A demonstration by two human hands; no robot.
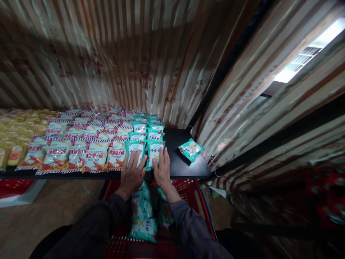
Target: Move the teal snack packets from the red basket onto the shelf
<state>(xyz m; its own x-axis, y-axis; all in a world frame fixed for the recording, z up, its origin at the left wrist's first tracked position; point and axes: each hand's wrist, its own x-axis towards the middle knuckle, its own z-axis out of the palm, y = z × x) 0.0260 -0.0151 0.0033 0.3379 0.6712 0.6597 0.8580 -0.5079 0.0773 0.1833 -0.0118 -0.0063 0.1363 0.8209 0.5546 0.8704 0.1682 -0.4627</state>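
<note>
My left hand (133, 175) lies with fingers outstretched against a teal snack bag (134, 147) at the front of one row. Beside it, my right hand (162, 169) rests the same way on the front teal snack bag (153, 146) of the neighbouring row. More teal bags (155, 135) stand in two rows behind these. Below the shelf edge, between my forearms, a red basket (199, 198) holds several teal bags (144, 228); my arms hide part of it.
Red, white and blue snack bags (95, 156) fill the black shelf (175, 167) to the left, with yellow packs (20, 131) beyond. One teal bag (191, 149) lies alone at the right end. A dark post (237, 163) and striped sheeting (151, 64) border the shelf.
</note>
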